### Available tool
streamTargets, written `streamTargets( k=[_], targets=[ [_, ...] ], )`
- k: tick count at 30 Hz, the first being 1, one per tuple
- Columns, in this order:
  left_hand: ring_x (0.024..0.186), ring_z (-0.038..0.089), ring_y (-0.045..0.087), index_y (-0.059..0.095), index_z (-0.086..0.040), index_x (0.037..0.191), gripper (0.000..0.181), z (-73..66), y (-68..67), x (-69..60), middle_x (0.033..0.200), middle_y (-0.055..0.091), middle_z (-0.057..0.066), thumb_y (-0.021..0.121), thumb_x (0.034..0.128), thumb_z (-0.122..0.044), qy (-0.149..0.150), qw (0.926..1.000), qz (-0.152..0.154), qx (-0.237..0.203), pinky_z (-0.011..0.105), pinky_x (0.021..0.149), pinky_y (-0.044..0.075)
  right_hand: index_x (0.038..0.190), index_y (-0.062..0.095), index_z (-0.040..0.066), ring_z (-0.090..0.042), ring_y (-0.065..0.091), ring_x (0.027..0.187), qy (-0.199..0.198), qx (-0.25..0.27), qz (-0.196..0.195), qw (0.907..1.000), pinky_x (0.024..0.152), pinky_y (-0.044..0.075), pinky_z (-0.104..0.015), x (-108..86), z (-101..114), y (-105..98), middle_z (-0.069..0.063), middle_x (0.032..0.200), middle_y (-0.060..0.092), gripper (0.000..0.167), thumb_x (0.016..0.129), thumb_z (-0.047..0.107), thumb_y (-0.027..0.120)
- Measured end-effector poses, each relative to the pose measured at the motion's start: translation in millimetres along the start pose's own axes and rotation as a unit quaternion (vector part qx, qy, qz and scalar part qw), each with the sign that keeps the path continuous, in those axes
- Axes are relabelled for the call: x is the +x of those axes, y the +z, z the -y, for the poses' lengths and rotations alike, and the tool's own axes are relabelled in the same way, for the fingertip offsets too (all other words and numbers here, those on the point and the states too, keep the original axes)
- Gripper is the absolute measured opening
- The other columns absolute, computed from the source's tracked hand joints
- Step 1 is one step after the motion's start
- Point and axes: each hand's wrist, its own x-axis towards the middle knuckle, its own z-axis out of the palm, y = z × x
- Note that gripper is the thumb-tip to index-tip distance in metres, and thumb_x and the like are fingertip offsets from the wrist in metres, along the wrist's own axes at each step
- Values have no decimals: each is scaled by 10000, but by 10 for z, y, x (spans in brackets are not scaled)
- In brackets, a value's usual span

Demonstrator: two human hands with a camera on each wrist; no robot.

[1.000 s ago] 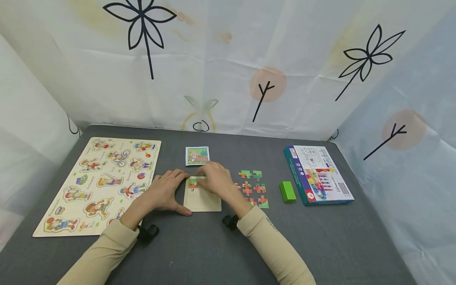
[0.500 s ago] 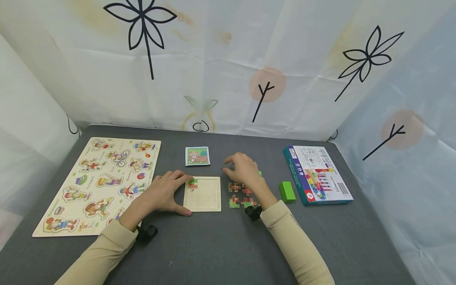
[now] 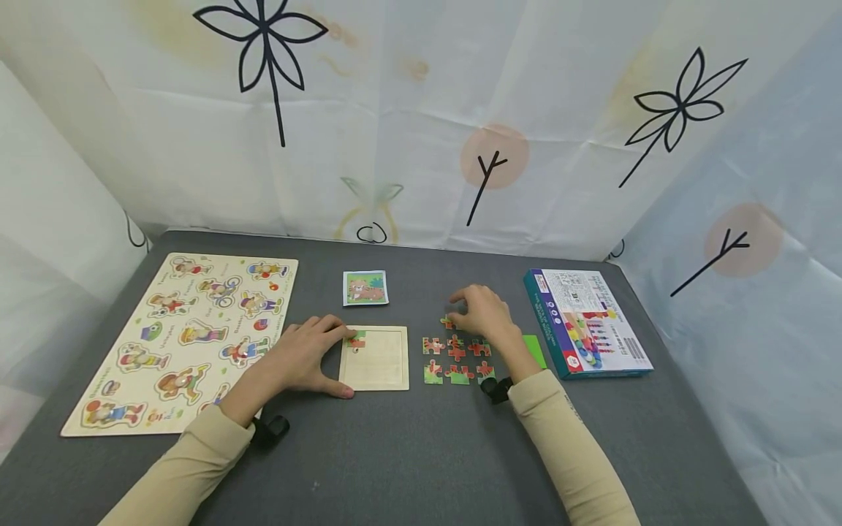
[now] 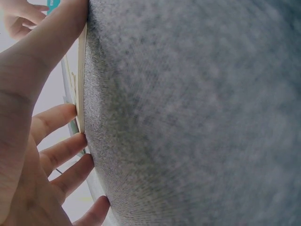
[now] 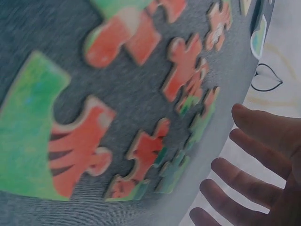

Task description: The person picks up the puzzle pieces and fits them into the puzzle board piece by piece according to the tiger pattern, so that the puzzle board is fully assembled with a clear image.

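Note:
A shallow pale wooden puzzle tray lies at mid-table in the head view, with one red-and-green jigsaw piece in its upper left corner. My left hand spans the tray's left side, index finger by the top corner and thumb by the bottom one. Spread fingers touch along the tray's edge in the left wrist view. My right hand hovers over the back row of loose jigsaw pieces, partly covering it. In the right wrist view its fingers are loose and apart, with nothing seen between them, beside a striped corner piece.
A small bear picture card lies behind the tray. To the left is a large figure puzzle board. A green block, partly behind my right arm, and a boxed game stand to the right. Printed curtains surround the grey table.
My right hand has left the tray's upper left corner and moved right to the back row of loose pieces. The left hand keeps its place on the tray.

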Motion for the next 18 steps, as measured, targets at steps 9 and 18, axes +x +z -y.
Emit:
streamTargets(
  k=[9,18],
  targets=[
    [1204,315,565,608,-136,1404,971,-4,2,1,1332,577,93,838,658,-713,14,10000,12,85,549,898,466,1245,740,105,-255,675,930,151,-29,206,9997,726,527,-449,-3,-23,46,-112,1131,739,405,912,332,783],
    [1203,314,566,609,-135,1403,965,-8,-1,-3,1335,575,92,835,663,-712,7,9999,11,103,554,904,466,1200,757,66,-294,711,1007,-27,-59,169,9998,700,541,-427,5,-11,116,-141,1265,727,339,925,263,772]
  ],
)
